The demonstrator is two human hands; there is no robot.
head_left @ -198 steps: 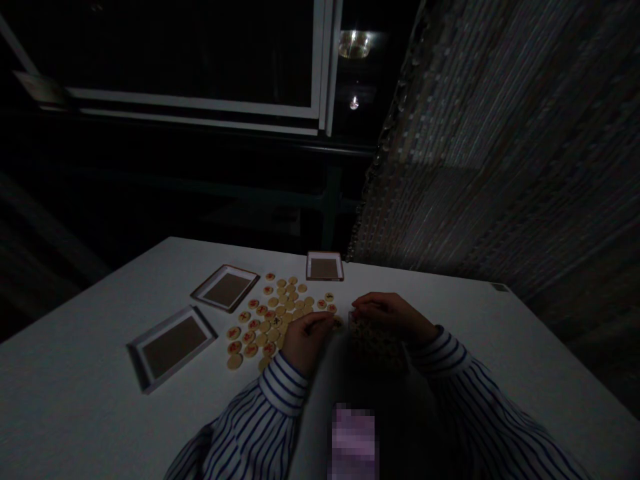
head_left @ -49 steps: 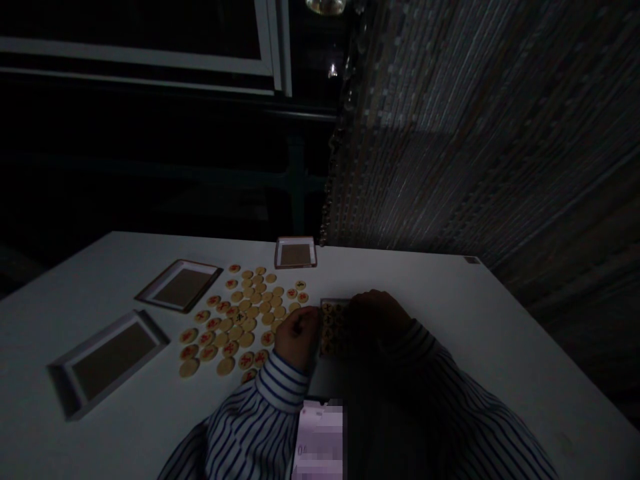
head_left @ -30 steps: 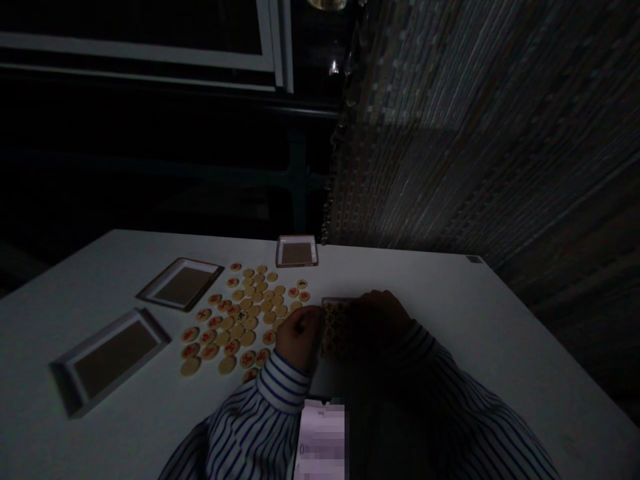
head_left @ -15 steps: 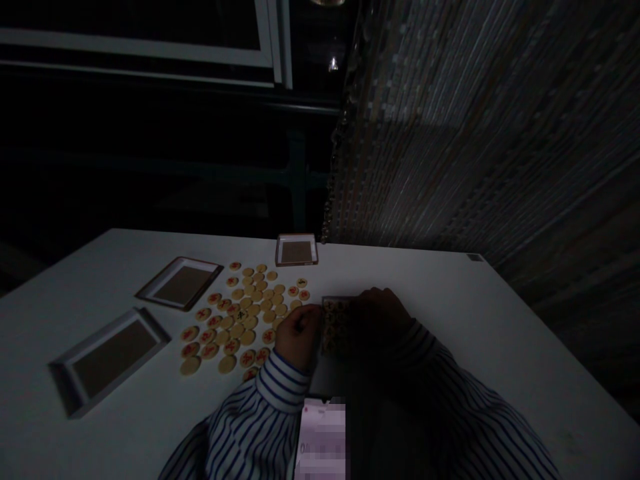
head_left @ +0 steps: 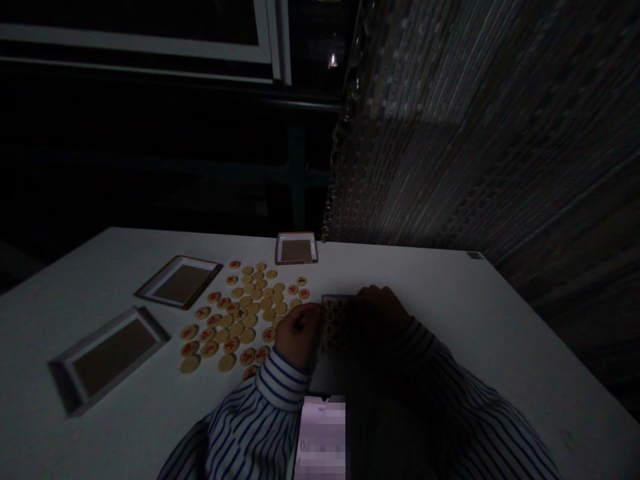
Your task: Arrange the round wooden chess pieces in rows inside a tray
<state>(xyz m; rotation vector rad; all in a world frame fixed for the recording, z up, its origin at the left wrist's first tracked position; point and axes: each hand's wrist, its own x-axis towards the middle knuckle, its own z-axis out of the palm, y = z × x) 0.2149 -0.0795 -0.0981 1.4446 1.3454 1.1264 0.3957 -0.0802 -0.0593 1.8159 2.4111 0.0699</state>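
In the middle of the table stands a small shallow box (head_left: 330, 327) with rows of round xiangqi pieces in it, their markings dark. My left hand (head_left: 299, 333) is curled closed at the box's left edge, and its fingertips are out of sight. Over the box's right side bends my right hand (head_left: 387, 310), knuckles up; deep shadow hides its fingertips and whatever they hold. To the left of my left hand lie many loose xiangqi pieces (head_left: 247, 337), some with red characters facing up, a few with dark ones, others blank side up.
Three trays or lids lie around the loose pieces: a pale one (head_left: 155, 327) at front left, a brown-rimmed one (head_left: 145, 293) behind it, and a smaller one (head_left: 316, 253) at the table's back edge. A lit phone-like screen (head_left: 320, 433) is below my hands. A bead curtain (head_left: 425, 133) hangs behind.
Both hands stay by the box with hardly any movement. The view has shifted very slightly; the loose pieces and trays lie as before.
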